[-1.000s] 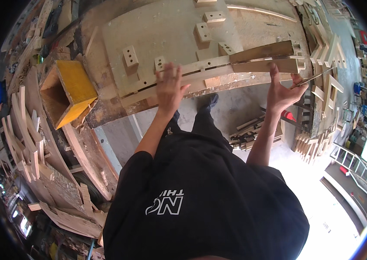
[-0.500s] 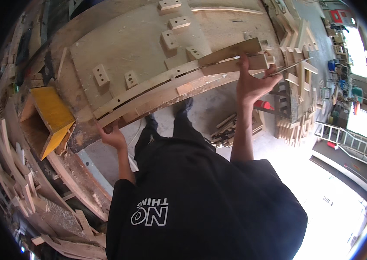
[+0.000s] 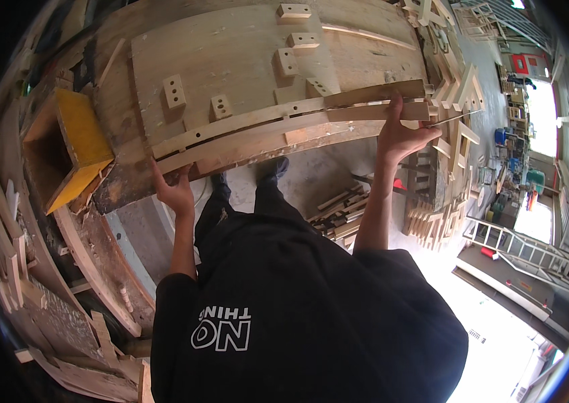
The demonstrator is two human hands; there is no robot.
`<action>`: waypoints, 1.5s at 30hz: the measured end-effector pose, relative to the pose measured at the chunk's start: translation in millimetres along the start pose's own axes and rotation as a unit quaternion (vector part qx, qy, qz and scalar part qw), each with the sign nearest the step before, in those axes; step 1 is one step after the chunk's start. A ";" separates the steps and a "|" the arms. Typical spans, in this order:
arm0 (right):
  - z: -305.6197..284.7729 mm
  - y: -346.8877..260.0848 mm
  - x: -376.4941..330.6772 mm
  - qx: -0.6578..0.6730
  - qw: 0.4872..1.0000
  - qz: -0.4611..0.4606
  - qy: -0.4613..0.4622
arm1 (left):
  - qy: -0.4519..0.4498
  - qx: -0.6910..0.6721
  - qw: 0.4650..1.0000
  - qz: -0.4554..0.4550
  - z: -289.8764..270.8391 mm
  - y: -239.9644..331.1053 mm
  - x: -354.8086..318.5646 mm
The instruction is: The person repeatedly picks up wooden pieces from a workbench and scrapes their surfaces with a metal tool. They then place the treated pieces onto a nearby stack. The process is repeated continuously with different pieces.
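Note:
A long pale wooden strip (image 3: 252, 138) lies along the near edge of a plywood board (image 3: 230, 57) on the workbench. My left hand (image 3: 177, 193) pinches the strip's left end between thumb and fingers. My right hand (image 3: 402, 140) grips its right end, with the thumb over the top and the other fingers partly hidden. A thin rod-like tool (image 3: 457, 117) sticks out to the right from that hand; its kind is unclear. Beside the strip runs a fixed batten with holes (image 3: 241, 122), and a narrow dark gap shows between them. A darker wood piece (image 3: 371, 93) lies behind the right end.
Several drilled wooden blocks (image 3: 174, 92) stand on the board. At the left is a yellow-sided wooden box (image 3: 81, 134). Wood offcuts (image 3: 343, 208) lie on the floor below the bench, and stacked frame pieces (image 3: 435, 221) stand at the right. A ladder (image 3: 512, 245) is farther right.
The view has shifted, so the bench sits a little differently. Both hands stay at the strip's ends; at the right, the strip now lies closer to the darker piece behind it.

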State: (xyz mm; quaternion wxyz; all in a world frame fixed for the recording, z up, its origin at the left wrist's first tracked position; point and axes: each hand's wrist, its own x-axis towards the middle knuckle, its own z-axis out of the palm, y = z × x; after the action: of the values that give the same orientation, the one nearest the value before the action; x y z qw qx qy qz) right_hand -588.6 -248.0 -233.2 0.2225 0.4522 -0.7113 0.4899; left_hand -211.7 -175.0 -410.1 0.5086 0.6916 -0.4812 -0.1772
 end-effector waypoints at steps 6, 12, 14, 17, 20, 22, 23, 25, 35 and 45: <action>7.0 14.8 -28.0 -0.132 0.989 -0.061 -0.003 | -0.006 0.007 1.000 -0.007 -5.6 2.6 2.7; 15.7 20.8 -50.1 -0.165 0.983 -0.072 0.018 | 0.000 0.045 0.999 0.020 -5.1 3.6 4.1; 17.3 20.9 -50.5 -0.155 0.985 -0.076 0.014 | 0.004 0.056 0.998 0.026 -5.3 2.7 2.4; 17.9 15.8 -51.1 -0.144 0.986 -0.086 0.013 | 0.010 0.054 0.998 0.017 -5.2 -1.7 1.4; 16.0 12.6 -50.2 -0.136 0.988 -0.071 0.011 | 0.008 0.040 0.999 0.004 -3.8 -1.5 2.6; 9.3 21.4 -43.2 -0.140 0.989 -0.038 0.011 | 0.009 0.073 0.997 0.036 -4.3 -2.4 3.7; 5.2 25.1 -42.4 -0.144 0.989 -0.018 0.014 | 0.009 0.074 0.997 0.035 -3.6 -3.3 5.9; 6.4 0.9 -28.1 -0.107 0.993 0.033 0.024 | 0.014 0.087 0.996 0.027 -5.9 -6.0 4.5; -35.2 8.2 8.0 0.022 0.997 0.042 0.060 | -0.072 0.023 0.997 -0.016 -6.6 5.3 5.8; -29.6 41.6 9.5 0.313 0.936 0.158 0.008 | -0.115 0.266 0.954 0.077 -4.6 44.5 7.4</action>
State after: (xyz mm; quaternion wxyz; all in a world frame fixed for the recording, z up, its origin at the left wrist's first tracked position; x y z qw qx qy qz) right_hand -632.8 -220.9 -234.1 -0.0052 0.3765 -0.5822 0.7206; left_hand -226.4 -179.6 -367.5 0.2590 0.7378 -0.6180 -0.0816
